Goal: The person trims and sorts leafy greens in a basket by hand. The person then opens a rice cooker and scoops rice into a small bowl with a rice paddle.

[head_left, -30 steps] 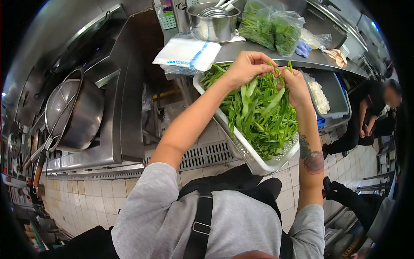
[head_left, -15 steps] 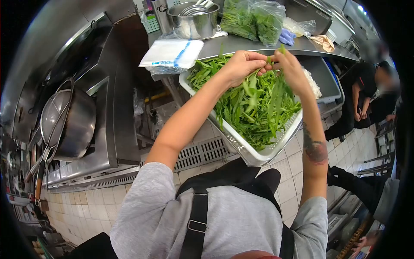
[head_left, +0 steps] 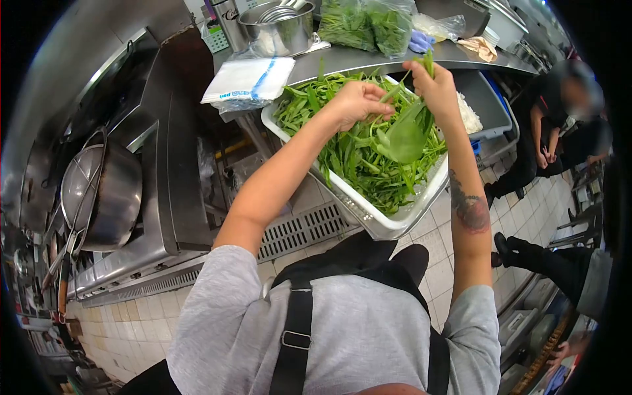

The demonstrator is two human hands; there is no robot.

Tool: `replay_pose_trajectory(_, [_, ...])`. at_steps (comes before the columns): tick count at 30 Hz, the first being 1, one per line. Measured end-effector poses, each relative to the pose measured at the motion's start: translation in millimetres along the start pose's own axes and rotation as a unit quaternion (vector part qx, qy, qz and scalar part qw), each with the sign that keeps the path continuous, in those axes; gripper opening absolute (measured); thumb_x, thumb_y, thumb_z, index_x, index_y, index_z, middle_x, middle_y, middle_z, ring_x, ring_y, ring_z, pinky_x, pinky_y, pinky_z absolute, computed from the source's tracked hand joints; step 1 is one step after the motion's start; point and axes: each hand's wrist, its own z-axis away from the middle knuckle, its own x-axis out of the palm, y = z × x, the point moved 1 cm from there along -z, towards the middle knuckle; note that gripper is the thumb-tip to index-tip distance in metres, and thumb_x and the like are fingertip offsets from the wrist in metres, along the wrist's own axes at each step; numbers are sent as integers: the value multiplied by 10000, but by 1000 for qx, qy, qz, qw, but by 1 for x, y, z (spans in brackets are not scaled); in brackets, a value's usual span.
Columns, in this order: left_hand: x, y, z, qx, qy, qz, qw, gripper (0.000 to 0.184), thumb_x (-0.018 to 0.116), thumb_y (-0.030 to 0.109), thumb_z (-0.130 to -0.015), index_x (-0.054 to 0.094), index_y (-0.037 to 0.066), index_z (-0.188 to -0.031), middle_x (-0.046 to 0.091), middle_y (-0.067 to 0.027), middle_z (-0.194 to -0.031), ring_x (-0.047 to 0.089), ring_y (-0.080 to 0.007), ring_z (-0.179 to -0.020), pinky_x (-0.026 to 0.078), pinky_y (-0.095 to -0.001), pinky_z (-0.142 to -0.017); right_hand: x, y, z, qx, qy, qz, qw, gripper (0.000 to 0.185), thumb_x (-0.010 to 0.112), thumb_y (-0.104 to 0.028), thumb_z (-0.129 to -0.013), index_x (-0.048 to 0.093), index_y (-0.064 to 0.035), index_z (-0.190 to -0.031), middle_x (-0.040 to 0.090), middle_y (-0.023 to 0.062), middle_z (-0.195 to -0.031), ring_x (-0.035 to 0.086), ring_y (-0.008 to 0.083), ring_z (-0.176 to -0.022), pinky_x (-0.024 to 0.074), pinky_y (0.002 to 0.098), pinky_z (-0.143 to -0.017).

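Dangling leaves-down from the right hand, its fingers clenched, the stalk hangs just right of the left hand, whose grip is unclear.

Working remotely, I look through one head-worn camera facing forward and steeply down, its wide, round view ringed in black. The wearer's grey shirt looms closest at six o'clock; the greens lie near, just off centre toward two; the counter spans twelve to two, the stove stands at nine.
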Motion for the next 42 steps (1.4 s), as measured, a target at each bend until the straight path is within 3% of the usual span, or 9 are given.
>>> replay_pose_trajectory(4, [-10,-24,7,-26,48,29,998,277,700,16,-752,579,-55,-992,675,-123,-823,646,-155,-652,424,-219,-480,-27,-9,1,66,30,-157,985,219,563,-209,-909,630,-16,-984,394,-56,-632,345,42,-528,288,199,-481])
replay_pose_trajectory(8, [-24,-13,12,-23,200,66,977,261,691,36,-767,587,-3,-1004,673,-116,-896,627,-132,-775,454,-248,-577,-49,-3,4,98,28,-177,979,201,529,-227,-923,595,-40,-887,387,-47,-670,332,39,-540,280,199,-474])
replay_pose_trajectory(13, [-35,-4,-2,43,133,294,946,294,682,32,-789,551,21,-1052,665,-99,-950,626,-153,-830,514,-292,-715,-43,-8,15,122,51,-161,978,185,509,-218,-928,588,-54,-896,495,-35,-702,442,59,-596,347,192,-540])
replay_pose_trajectory(18, [-10,16,2,63,118,224,965,285,691,29,-780,555,12,-1030,665,-107,-940,633,-154,-798,526,-270,-675,-30,1,26,87,-104,-67,989,172,506,-210,-930,583,-63,-975,495,-39,-733,441,55,-610,378,200,-563])
replay_pose_trajectory(22, [1,17,-5,60,125,197,971,260,697,22,-771,558,5,-991,662,-105,-910,640,-156,-773,537,-266,-646,-18,-9,37,89,-126,17,988,215,558,-225,-904,610,-28,-972,437,-61,-637,397,39,-582,350,195,-552])
replay_pose_trajectory(27, [16,20,-4,104,172,172,964,240,700,-8,-752,555,-4,-943,654,-106,-864,645,-159,-718,555,-272,-608,-9,-12,43,-23,-87,160,983,327,670,-289,-822,653,31,-885,633,22,-768,538,86,-686,433,258,-629])
replay_pose_trajectory(31, [31,19,-10,141,172,156,962,236,716,-14,-733,560,-15,-909,653,-107,-824,639,-142,-671,535,-244,-561,-6,-7,41,-8,-26,207,978,322,690,-319,-755,686,-14,-858,601,76,-608,541,132,-562,437,299,-565])
replay_pose_trajectory(37, [34,23,-17,163,194,43,966,227,766,18,-692,587,-23,-825,650,-91,-740,621,-110,-637,480,-206,-527,-16,6,35,-14,-37,196,980,285,665,-252,-814,656,28,-863,623,29,-697,519,71,-621,424,258,-572])
replay_pose_trajectory(42, [37,18,-20,149,173,80,970,239,775,1,-671,598,-29,-829,649,-87,-740,613,-108,-623,491,-208,-549,-20,6,38,24,-33,230,972,252,631,-224,-802,659,23,-839,614,12,-690,509,64,-603,410,247,-561])
